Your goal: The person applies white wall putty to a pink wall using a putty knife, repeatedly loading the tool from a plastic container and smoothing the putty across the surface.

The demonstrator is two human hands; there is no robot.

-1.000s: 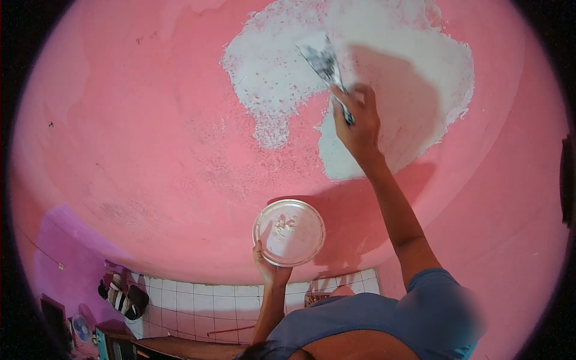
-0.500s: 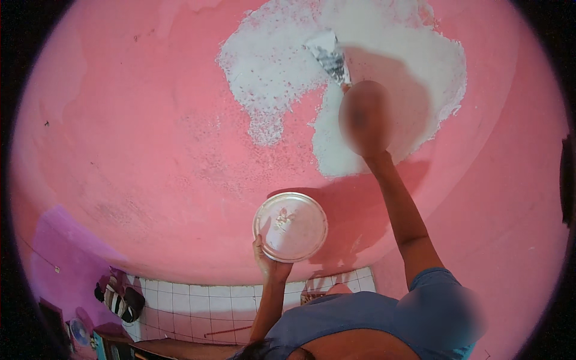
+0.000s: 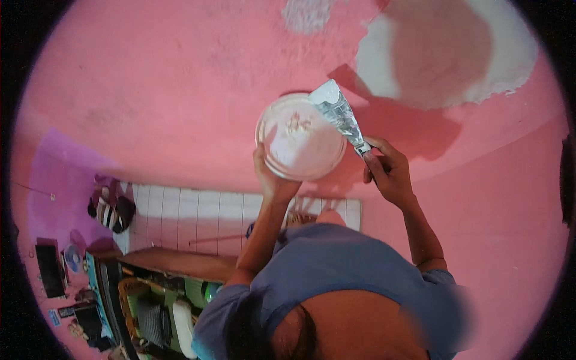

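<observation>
My left hand [image 3: 277,177] grips a round white lid [image 3: 303,159] by its lower left rim, thumb on the top face. A small lumpy dab of putty [image 3: 297,125] lies near the middle of the lid. In my right hand [image 3: 390,171] is a putty knife [image 3: 343,113], held by its handle. Its wide metal blade carries white putty at the tip and overlaps the lid's upper right edge; whether the two touch I cannot tell. Behind them, the pink wall [image 3: 198,102] bears a large white putty patch [image 3: 375,60], partly in shadow.
A smaller white patch [image 3: 306,13] is higher on the wall. White floor tiles [image 3: 204,207] run below. Striped and dark cloth items [image 3: 111,213] lie at the left corner. Lower left stand a fan [image 3: 73,258] and wooden furniture [image 3: 174,262] with cushions.
My right hand has brought the putty knife down from the white wall patch to the lid. The view has tilted downward, so more floor and furniture show.
</observation>
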